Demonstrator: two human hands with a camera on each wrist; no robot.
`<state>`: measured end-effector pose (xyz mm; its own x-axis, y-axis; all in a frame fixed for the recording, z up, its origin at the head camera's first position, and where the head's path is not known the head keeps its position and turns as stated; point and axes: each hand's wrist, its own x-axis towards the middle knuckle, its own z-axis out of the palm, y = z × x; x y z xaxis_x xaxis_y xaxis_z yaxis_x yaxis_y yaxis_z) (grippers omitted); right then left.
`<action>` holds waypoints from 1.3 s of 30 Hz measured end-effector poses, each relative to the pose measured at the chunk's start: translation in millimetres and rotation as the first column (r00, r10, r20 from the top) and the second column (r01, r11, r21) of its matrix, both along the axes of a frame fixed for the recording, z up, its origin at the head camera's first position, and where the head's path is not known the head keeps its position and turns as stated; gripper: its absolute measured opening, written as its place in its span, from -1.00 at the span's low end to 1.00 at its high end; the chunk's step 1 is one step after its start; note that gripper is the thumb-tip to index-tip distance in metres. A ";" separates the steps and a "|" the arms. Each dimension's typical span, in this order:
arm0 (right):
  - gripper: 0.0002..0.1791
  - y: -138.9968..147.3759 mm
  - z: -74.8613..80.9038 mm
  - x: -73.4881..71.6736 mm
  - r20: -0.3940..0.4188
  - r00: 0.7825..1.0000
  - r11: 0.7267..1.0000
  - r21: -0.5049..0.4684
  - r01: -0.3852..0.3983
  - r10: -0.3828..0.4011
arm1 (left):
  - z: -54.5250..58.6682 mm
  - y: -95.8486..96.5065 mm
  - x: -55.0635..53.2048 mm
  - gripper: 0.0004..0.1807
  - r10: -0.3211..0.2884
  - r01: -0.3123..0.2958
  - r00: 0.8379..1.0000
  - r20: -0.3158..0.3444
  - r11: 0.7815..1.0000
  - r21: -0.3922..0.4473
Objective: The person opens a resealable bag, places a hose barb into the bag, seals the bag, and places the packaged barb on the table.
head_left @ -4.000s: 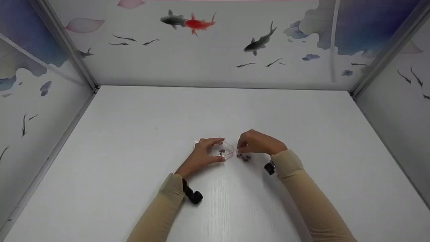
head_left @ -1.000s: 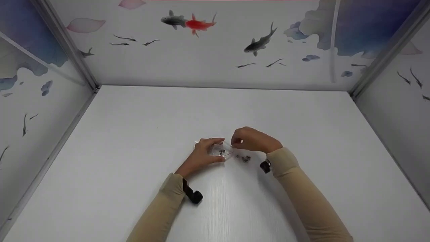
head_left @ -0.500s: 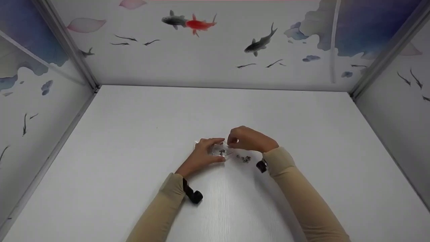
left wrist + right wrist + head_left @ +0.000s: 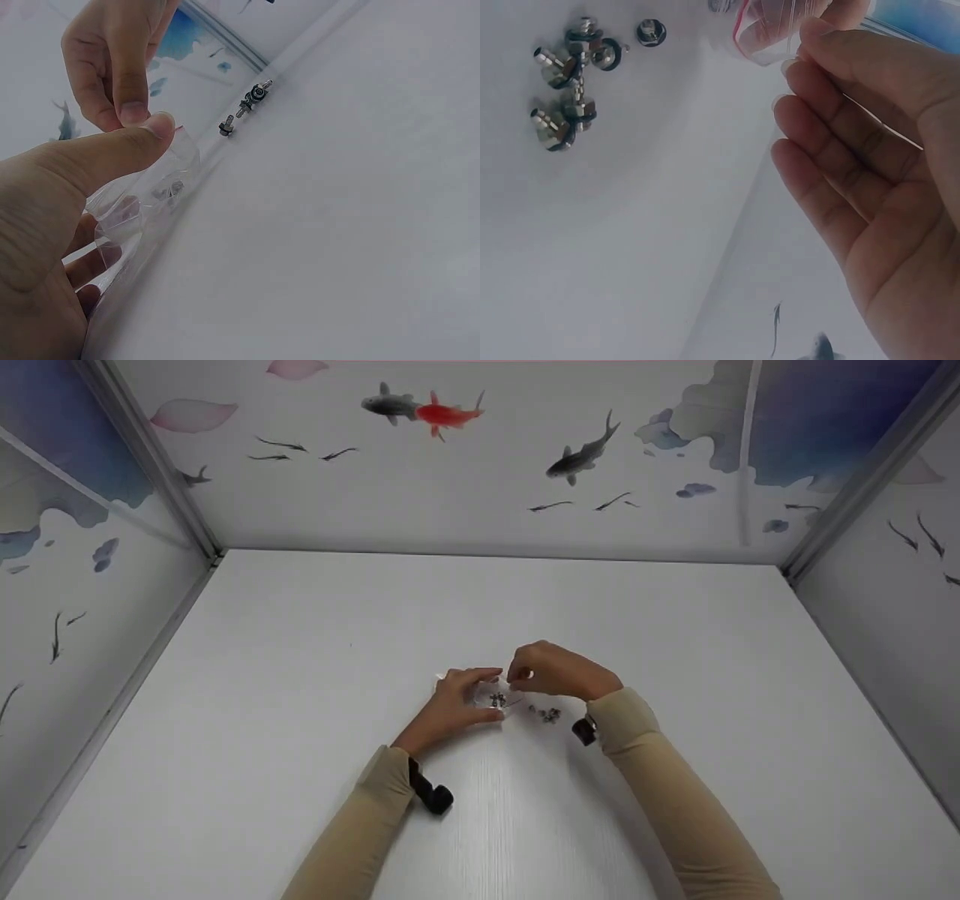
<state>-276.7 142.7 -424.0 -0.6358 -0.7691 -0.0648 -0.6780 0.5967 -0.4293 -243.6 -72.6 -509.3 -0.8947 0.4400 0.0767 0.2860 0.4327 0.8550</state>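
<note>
A clear plastic zip bag (image 4: 484,695) with a red line at its mouth lies on the table. My left hand (image 4: 444,709) holds it, thumb on the near side and fingers on the far side. Several small metal fittings (image 4: 498,700) lie inside, blurred through the film in the left wrist view. My right hand (image 4: 559,669) is at the bag's mouth, its thumb and forefinger pinching the film's edge (image 4: 769,45). Nothing else shows between those fingertips. Beside the bag lie several loose metal fittings (image 4: 568,90) with barbed stems, hex nuts and black rings.
The white table (image 4: 360,607) is enclosed by panels printed with fish (image 4: 581,454) and by metal corner posts. One fitting (image 4: 651,32) lies apart from the loose cluster. A black wrist camera (image 4: 435,799) sits on the left sleeve, another (image 4: 585,730) on the right.
My right hand has moved left from the loose fittings to the bag's mouth and stayed there over the last half second. The fittings inside the bag look more numerous. My left hand keeps its place.
</note>
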 end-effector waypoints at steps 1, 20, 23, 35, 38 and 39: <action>-0.82 0.2 0.1 0.2 -0.001 1.000 1.000 0.001 -0.001 0.001 | 0.1 0.0 0.0 -0.25 -0.001 0.001 1.000 -0.001 1.000 -0.001; -0.87 19.3 -10.8 4.8 0.055 0.994 0.995 0.029 0.095 -0.096 | 0.2 0.1 0.5 -0.27 0.016 -0.016 1.000 -0.005 1.000 0.005; -0.87 22.0 -16.1 5.6 0.088 0.990 0.993 0.031 0.112 -0.114 | 1.0 -0.1 0.6 -0.27 0.015 -0.015 1.000 -0.007 1.000 0.005; -0.89 22.2 -28.6 8.0 0.211 0.948 0.971 0.089 0.223 -0.237 | 1.3 -0.1 0.3 -0.26 0.009 -0.009 1.000 -0.018 1.000 0.011; -0.91 21.7 -29.6 8.1 0.205 0.951 0.972 0.092 0.217 -0.232 | 1.1 0.2 0.0 -0.27 0.009 -0.009 1.000 -0.026 1.000 0.011; -0.91 21.5 -29.9 8.2 0.201 0.953 0.972 0.096 0.213 -0.228 | 0.8 0.3 0.0 -0.27 0.010 -0.010 1.000 -0.029 1.000 0.010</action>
